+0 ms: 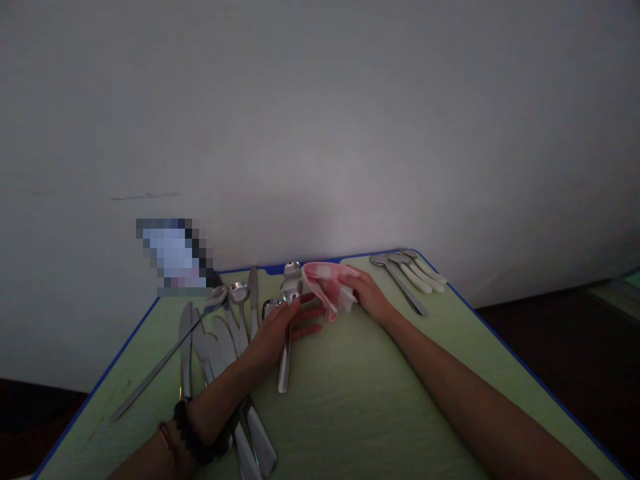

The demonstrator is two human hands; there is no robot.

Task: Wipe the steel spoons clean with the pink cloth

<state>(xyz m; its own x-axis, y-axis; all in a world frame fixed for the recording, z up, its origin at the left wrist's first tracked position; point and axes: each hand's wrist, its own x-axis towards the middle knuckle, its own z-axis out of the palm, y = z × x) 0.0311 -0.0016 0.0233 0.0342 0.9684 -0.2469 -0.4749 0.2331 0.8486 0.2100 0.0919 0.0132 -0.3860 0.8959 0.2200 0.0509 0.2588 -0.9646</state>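
My left hand (280, 330) lies on the green table (350, 400) with its fingers closed round the upper end of a metal spoon (285, 363) whose handle points toward me. My right hand (373, 297) grips a bunched red and white checked cloth (330, 285), which touches the far end of that spoon. A dark bead bracelet (193, 433) sits on my left wrist.
Several metal knives and spoons (220, 340) lie spread out left of my left hand, and a long-handled spoon (165, 360) slants toward the left edge. Cutlery with white handles (415, 275) lies at the far right corner. The table has a blue edge against a pale wall.
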